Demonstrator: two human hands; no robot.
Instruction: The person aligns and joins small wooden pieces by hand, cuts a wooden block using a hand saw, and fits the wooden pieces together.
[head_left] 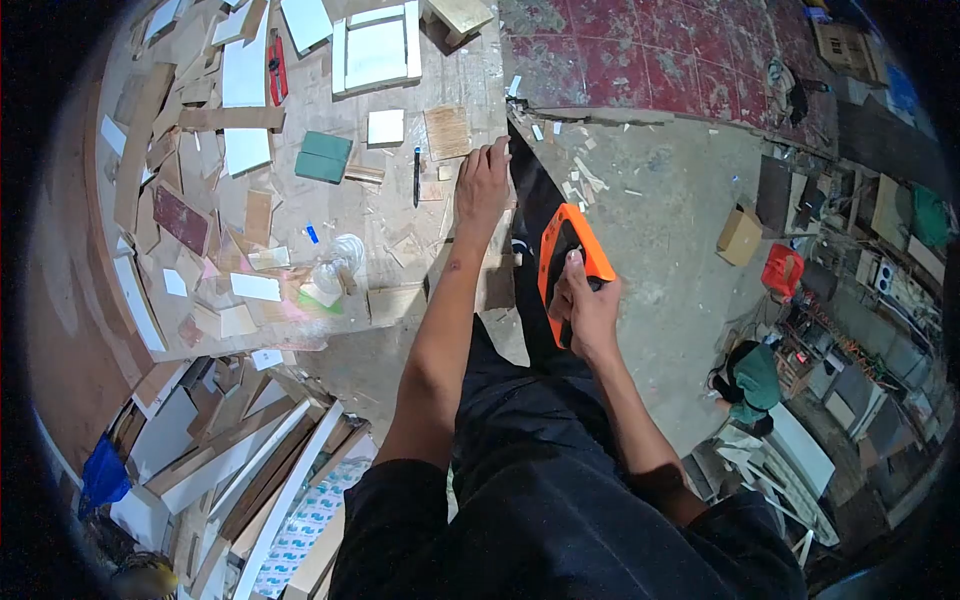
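Note:
My right hand [590, 305] is wrapped round the orange and black handle of a handsaw [590, 243]. The saw's dark blade runs up and left, along the worktable's right edge. At that edge, close beside the blade, my left hand [484, 188] presses down with its fingers bent and together. Whatever lies under those fingers is hidden. Left of this hand are a square brown wood piece [447, 133], a small pale block [445, 173] and a black pen-like tool [417, 177]. A white square piece [385, 128] and a green box [323, 156] lie further left.
Wood offcuts cover the worktable [390, 215], along with a white frame [376, 48], a red tool [276, 68] and a clear round container [340, 262]. Boards [235, 480] are stacked at lower left. A person [750, 382] crouches at right near a red container [782, 269] and a cardboard box [739, 235].

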